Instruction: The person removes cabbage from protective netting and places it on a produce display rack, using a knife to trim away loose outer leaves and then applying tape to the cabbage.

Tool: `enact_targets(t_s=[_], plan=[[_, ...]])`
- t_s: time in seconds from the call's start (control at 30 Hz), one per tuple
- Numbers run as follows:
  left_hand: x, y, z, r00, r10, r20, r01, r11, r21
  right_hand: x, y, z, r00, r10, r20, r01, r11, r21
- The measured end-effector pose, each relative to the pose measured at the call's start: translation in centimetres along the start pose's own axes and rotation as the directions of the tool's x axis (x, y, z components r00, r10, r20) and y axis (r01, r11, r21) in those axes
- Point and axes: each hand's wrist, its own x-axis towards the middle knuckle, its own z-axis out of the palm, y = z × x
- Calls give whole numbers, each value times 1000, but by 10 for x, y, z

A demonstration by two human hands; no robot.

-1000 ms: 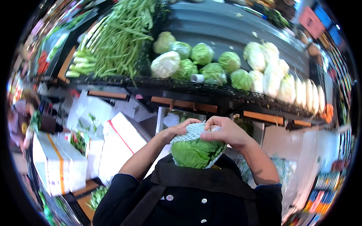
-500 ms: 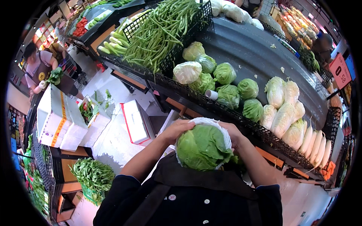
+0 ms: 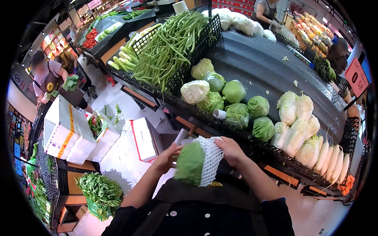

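Observation:
In front of my chest is a green head of lettuce (image 3: 189, 163), its right part covered by a white foam net sleeve (image 3: 210, 159). My right hand (image 3: 232, 152) pinches the sleeve's upper right edge, fingers closed. My left hand (image 3: 167, 158) is at the lettuce's left side with bent fingers, the tips partly hidden behind the leaves. Just beyond, on the sloped dark display (image 3: 252, 51), lie several wrapped round lettuces (image 3: 237, 115). A small white roll (image 3: 219, 114) rests at their front edge.
Green beans (image 3: 169, 51) fill a black crate at the far left of the display. Napa cabbages (image 3: 297, 122) and white radishes (image 3: 330, 159) lie to the right. White foam boxes (image 3: 63, 129) and leafy greens (image 3: 100, 192) stand left. A co-worker (image 3: 53, 80) holds greens there.
The lettuce has turned, so the net now covers its right side instead of sitting behind it. My hands have shifted slightly down and left, and the right one now grips the net's edge.

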Motion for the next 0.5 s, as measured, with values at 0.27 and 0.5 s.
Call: enact_targets(t_s=[0.27, 0.5], plan=[[0, -26, -26, 952, 221, 210, -71, 831, -552, -25, -48, 50, 914, -379, 145, 400, 900, -175], [-45, -53, -77, 830, 539, -145, -437, 789, 433, 65, -2, 22, 934, -356, -37, 331, 899, -287]])
